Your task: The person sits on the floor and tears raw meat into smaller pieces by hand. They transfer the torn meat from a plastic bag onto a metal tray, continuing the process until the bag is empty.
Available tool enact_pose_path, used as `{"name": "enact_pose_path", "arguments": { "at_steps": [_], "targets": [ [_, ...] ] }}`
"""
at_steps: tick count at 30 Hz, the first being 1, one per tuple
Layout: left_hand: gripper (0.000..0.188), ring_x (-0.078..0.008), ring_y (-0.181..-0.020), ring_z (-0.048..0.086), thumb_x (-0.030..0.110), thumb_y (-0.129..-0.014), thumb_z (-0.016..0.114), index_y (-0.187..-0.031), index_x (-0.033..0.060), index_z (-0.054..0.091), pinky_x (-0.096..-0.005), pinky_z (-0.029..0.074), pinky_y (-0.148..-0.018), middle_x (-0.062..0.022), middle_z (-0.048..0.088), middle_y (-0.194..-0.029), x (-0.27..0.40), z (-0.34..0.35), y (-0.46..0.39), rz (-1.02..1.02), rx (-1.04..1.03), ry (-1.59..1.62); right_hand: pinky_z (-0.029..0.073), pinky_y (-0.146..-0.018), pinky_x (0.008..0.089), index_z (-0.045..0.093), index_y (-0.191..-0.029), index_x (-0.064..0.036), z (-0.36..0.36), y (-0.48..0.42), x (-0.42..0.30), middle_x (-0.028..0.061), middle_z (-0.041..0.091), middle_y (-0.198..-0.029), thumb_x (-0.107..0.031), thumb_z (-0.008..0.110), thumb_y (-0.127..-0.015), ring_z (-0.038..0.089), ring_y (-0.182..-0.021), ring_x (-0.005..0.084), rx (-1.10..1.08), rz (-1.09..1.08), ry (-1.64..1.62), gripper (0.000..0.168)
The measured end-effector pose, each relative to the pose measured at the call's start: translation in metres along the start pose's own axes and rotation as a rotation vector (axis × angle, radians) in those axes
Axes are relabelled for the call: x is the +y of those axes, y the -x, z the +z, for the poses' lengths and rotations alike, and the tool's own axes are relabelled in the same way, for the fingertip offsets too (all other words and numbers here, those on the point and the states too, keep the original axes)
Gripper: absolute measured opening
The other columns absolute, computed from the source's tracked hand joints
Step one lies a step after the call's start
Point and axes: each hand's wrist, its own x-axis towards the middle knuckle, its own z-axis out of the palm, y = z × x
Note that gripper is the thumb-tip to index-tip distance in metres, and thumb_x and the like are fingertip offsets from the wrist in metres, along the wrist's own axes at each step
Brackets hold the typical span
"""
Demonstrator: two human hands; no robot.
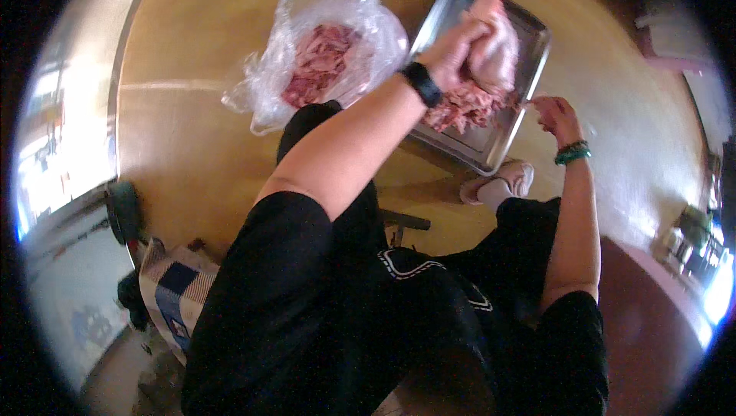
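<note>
My left hand (457, 51), with a black band on its wrist, grips a large pale pink lump (494, 51). The lump looks like raw meat, though blur hides whether plastic covers it. Below it, a pile of raw meat pieces (463, 108) lies in a rectangular metal tray (537, 74). Just outside the tray's right rim is my right hand (555, 114), green beads around the wrist. Its fingers are bent, and I cannot tell whether they pinch a small scrap. Left of the tray, a clear plastic bag (282, 30) stands open with more raw meat (325, 53) inside.
Tray and bag rest on a yellowish-brown floor (184, 128). My shoe (520, 177) is close to the tray's near right corner. A checked cloth item (178, 284) sits at lower left, and a dark red surface (644, 301) is at lower right.
</note>
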Motion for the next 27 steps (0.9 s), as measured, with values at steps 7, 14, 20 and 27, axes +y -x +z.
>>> {"name": "enact_pose_path", "arguments": {
  "at_steps": [7,14,20,27],
  "targets": [
    [0.031,-0.0212,-0.076,0.056,0.026,-0.075,0.052,-0.094,0.0015,0.048,-0.0350,0.048,-0.069,-0.0105,0.055,-0.086,-0.021,-0.014,0.006,-0.054,0.092,-0.104,0.041,-0.057,0.0249,0.046,-0.102,-0.002,0.035,0.019,-0.065,0.0118,0.055,-0.092,-0.018,0.045,-0.085,0.050,-0.066,0.0153,0.112,-0.323,-0.539,0.024],
    [0.025,-0.0201,-0.056,0.053,0.031,-0.072,0.054,-0.077,0.0063,0.051,-0.0355,0.045,-0.047,-0.0078,0.054,-0.067,-0.027,-0.007,0.023,-0.194,0.089,0.024,0.041,-0.066,0.0284,0.045,-0.106,-0.001,0.079,0.028,-0.144,0.0099,0.053,-0.098,-0.012,0.046,-0.084,0.051,-0.076,0.0156,-0.324,-0.360,-0.485,0.025],
    [0.021,-0.0190,-0.057,0.054,0.027,-0.074,0.054,-0.080,0.0064,0.052,-0.0349,0.045,-0.048,-0.0077,0.054,-0.069,-0.029,-0.013,0.016,-0.141,0.033,0.062,0.047,-0.060,0.0264,0.049,-0.096,-0.002,0.186,-0.021,-0.208,0.0053,0.057,-0.088,-0.018,0.050,-0.082,0.056,-0.073,0.0145,-0.495,-0.271,-0.184,0.021],
    [0.024,-0.0218,-0.044,0.051,0.025,-0.076,0.050,-0.073,0.0010,0.054,-0.0339,0.040,-0.035,-0.0119,0.053,-0.060,-0.016,0.003,0.029,-0.104,0.145,0.048,0.041,-0.049,0.0232,0.049,-0.098,-0.001,0.266,-0.082,-0.232,0.0064,0.057,-0.085,-0.019,0.047,-0.084,0.053,-0.065,0.0120,-0.696,-0.090,0.178,0.023]
  ]
}}
